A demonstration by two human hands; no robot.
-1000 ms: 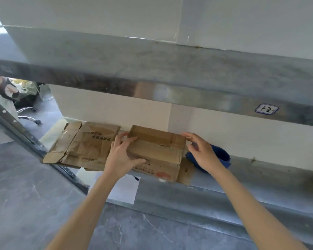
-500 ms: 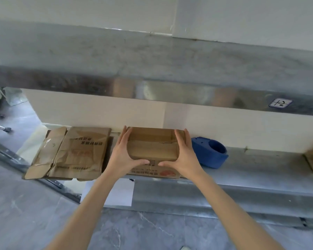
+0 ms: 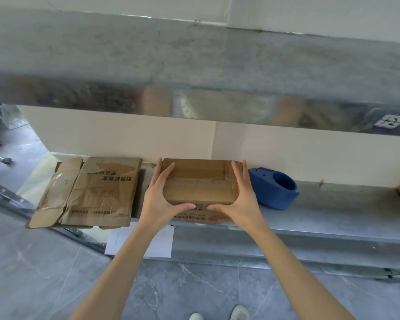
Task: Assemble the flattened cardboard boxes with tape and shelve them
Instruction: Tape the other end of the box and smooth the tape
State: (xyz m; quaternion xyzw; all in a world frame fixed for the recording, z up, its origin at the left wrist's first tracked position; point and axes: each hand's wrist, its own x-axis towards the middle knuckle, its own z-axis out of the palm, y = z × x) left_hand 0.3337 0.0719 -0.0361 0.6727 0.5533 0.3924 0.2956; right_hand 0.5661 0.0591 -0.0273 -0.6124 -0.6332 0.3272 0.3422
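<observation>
Head view shows the cardboard box (image 3: 199, 188) standing on the lower shelf (image 3: 333, 204), between the flattened box (image 3: 97, 192) on its left and the blue tape dispenser (image 3: 273, 188) just beside it on the right. The left hand (image 3: 162, 199) and right hand (image 3: 240, 199) lie flat against the box's two ends. Their fingers are straight and together, and the thumbs are spread along the front top edge with tips almost meeting.

Judgement: the step in hand is squaring the box and holding its flaps down. Done well, it needs even pressure from both ends, flaps kept level so the seam closes, and the box kept back from the shelf's front lip.

Contents: the top flaps are folded shut and nothing inside is visible. Whether tape covers the seam cannot be told. The dispenser's round hollow appears to hold no roll
</observation>
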